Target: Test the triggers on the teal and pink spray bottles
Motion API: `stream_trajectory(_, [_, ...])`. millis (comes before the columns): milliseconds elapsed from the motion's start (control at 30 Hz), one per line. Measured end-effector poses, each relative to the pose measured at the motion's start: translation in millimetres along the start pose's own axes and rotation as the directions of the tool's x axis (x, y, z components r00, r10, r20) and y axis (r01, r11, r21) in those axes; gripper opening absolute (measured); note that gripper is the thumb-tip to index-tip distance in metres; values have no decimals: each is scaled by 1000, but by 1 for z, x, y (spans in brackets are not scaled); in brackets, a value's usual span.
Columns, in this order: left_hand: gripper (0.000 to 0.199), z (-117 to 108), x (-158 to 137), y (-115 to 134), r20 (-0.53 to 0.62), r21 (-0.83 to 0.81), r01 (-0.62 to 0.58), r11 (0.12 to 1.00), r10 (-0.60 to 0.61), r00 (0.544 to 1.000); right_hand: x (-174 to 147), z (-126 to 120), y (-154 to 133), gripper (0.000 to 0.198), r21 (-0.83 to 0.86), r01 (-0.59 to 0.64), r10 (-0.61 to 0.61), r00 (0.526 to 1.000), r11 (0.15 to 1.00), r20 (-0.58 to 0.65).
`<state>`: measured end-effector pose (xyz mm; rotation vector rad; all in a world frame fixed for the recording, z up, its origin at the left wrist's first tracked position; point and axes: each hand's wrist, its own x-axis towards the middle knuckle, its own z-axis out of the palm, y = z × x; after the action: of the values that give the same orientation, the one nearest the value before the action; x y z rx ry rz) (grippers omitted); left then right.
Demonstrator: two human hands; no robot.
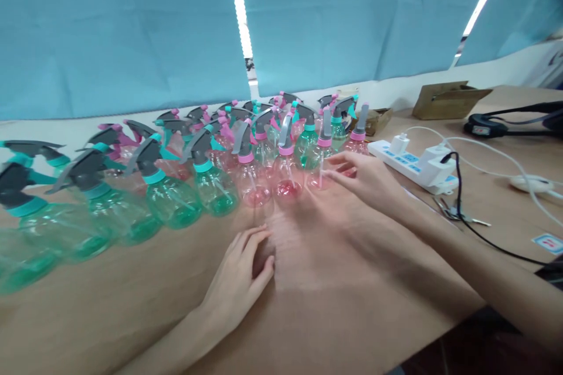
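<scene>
Pink bottle (317, 163) touches right fingers (344, 158); socket labels (410, 157) blurred.

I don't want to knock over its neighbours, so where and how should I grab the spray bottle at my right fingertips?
Probably by the pink collar, with the right hand coming from the near right. The spray bottle stands upright, and its rounded body swells below that narrow ring. A green bottle is behind-left and another pink-collared one left.
</scene>
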<state>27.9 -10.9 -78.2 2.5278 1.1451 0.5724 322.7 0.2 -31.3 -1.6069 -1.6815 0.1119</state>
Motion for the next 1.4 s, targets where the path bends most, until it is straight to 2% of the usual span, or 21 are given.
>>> stream_trajectory(100, [27, -1, 2, -1, -29, -51, 62, 997, -64, 998, 1, -12, 25, 37, -77, -74, 68, 995, 994, -74])
stream_trajectory(233, [24, -1, 4, -4, -51, -135, 126, 983, -134, 990, 11, -4, 43, 47, -82, -66, 63, 998, 994, -31])
stream_trajectory(400, [23, -3, 3, -4, -50, -159, 163, 974, -173, 984, 23, 17, 37, 52, -159, -48, 35, 996, 986, -80])
stream_trajectory(633, [23, -5, 3, -3, -44, -153, 163, 975, -172, 984, 30, 28, 23, 56, -291, -113, 70, 986, 950, -153])
stream_trajectory(933, [21, -3, 2, -4, -59, -142, 157, 977, -167, 984, 37, 40, 23, 74, -160, -85, 56, 982, 983, -182])
stream_trajectory(1067, [21, -4, 3, -3, -54, -149, 166, 975, -176, 983, 40, 40, 25, 64, -141, -99, 76, 984, 985, -163])
stream_trajectory(1167, [20, -5, 4, -2, -57, -137, 177, 975, -186, 981, 41, 37, 25, 55, -192, -134, 110, 985, 972, -131])
stream_trajectory(1400, [20, -6, 5, 1, -86, -154, 164, 974, -179, 980, 18, 22, 17, 49, -315, -77, 38, 991, 946, -129])
